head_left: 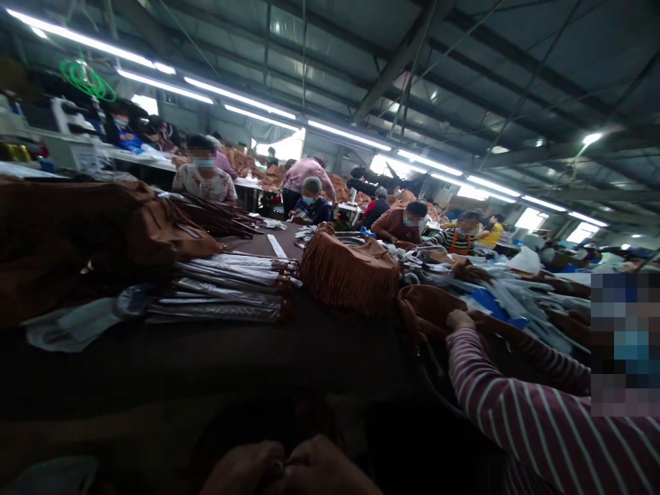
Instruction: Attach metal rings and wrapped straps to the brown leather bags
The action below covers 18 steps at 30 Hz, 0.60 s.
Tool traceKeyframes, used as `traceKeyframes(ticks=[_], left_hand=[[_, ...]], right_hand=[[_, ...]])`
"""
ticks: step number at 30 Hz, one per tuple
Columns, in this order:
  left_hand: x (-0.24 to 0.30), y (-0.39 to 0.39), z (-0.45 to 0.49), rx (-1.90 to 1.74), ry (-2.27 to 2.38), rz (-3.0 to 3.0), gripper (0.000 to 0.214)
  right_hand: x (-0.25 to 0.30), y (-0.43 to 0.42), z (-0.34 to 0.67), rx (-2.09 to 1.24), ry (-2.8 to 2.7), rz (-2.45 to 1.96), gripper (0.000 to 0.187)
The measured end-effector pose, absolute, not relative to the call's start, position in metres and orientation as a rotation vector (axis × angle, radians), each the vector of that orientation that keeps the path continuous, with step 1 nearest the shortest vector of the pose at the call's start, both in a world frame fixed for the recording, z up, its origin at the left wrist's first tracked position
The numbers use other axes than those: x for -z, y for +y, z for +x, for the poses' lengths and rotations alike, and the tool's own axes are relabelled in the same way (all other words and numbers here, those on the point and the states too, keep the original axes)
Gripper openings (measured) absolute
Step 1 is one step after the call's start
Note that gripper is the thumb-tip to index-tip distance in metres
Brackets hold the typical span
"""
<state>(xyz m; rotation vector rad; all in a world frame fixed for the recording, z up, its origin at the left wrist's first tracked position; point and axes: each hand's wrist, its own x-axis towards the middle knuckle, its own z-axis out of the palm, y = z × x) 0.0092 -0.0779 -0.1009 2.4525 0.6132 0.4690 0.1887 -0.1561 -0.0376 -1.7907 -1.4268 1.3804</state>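
At the bottom edge, in deep shade, my left hand [246,467] and my right hand [326,469] are close together, almost touching. The fingers of both are curled in a pinch. Whatever lies between them is too small and dark to name. Beyond them is the dark tabletop [289,357]. On it lies a stack of straps in clear plastic wrapping [227,302]. Right of the stack stands a brown fringed bag [350,271].
At right, a co-worker's hand [458,320] in a striped sleeve [515,405] holds a brown bag piece [430,309]. Brown material [93,240] is heaped at left, near a white ruler [277,246]. Wrapped straps [541,316] lie at far right. Several people sit at tables behind.
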Motion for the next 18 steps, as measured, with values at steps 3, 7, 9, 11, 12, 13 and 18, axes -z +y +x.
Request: traceKeyframes(ticks=[3,7,9,11,12,13,18], left_hand=[[0.097,-0.087,0.019,-0.418,0.642,2.461,0.009],[0.089,-0.100,0.031,-0.368,0.668,2.462,0.011],[0.085,-0.105,0.036,-0.354,0.657,2.463,0.012],[0.081,-0.110,0.040,-0.378,0.644,2.472,0.012],[0.079,-0.112,0.042,-0.394,0.635,2.481,0.011],[0.077,-0.114,0.044,-0.402,0.625,2.491,0.011],[0.065,-0.122,0.051,-0.390,0.583,2.496,0.019]], right_hand=[[0.040,-0.167,0.199,-1.368,-1.421,-1.762,0.011],[0.044,-0.180,0.212,-1.360,-1.401,-1.702,0.013],[0.047,-0.185,0.217,-1.363,-1.389,-1.673,0.015],[0.052,-0.189,0.221,-1.365,-1.377,-1.651,0.018],[0.053,-0.191,0.223,-1.366,-1.374,-1.644,0.021],[0.055,-0.192,0.224,-1.371,-1.374,-1.638,0.023],[0.044,-0.199,0.235,-1.425,-1.407,-1.615,0.030]])
